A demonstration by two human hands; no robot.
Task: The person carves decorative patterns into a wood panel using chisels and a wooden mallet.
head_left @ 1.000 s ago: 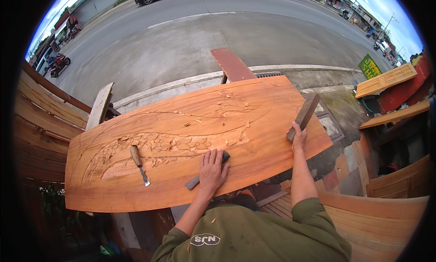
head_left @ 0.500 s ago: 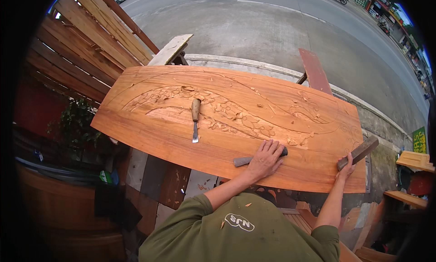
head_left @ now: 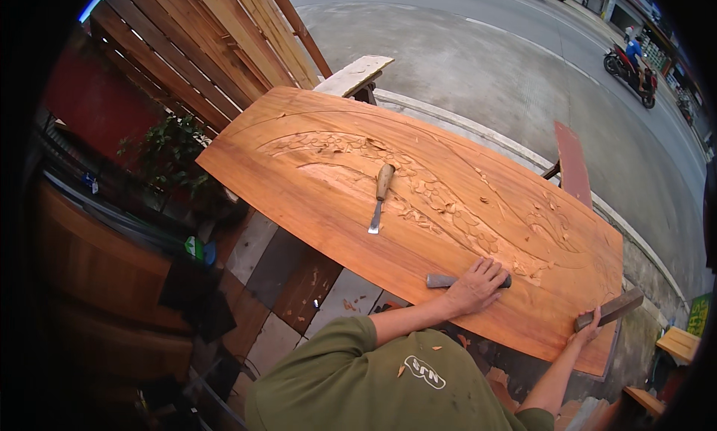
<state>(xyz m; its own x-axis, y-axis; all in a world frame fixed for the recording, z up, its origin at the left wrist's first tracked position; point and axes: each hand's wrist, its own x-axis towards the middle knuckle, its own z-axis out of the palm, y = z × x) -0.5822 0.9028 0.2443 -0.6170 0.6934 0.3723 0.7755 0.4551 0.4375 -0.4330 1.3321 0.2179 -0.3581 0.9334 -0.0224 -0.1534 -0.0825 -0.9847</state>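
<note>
A broad wooden panel with carved leaf and flower shapes lies in front of me, shavings strewn over the carving. My left hand rests on it near the close edge, fingers stretched out, its palm across a tool with a grey bar at one end and a dark end past the fingers. The palm hides the tool's middle. At the right end, my right hand is closed around a dark wooden block. A wood-handled chisel lies untouched on the carving, blade toward me.
Supports jut out beyond the panel: a pale plank and a reddish board. Leaning boards and a plant stand left. A road with a motorbike rider runs beyond. Wooden pieces are at lower right.
The view has turned, so the panel sits more slanted and farther right. A motorbike rider has come into view on the road. Both hands keep nearly the same places on the panel.
</note>
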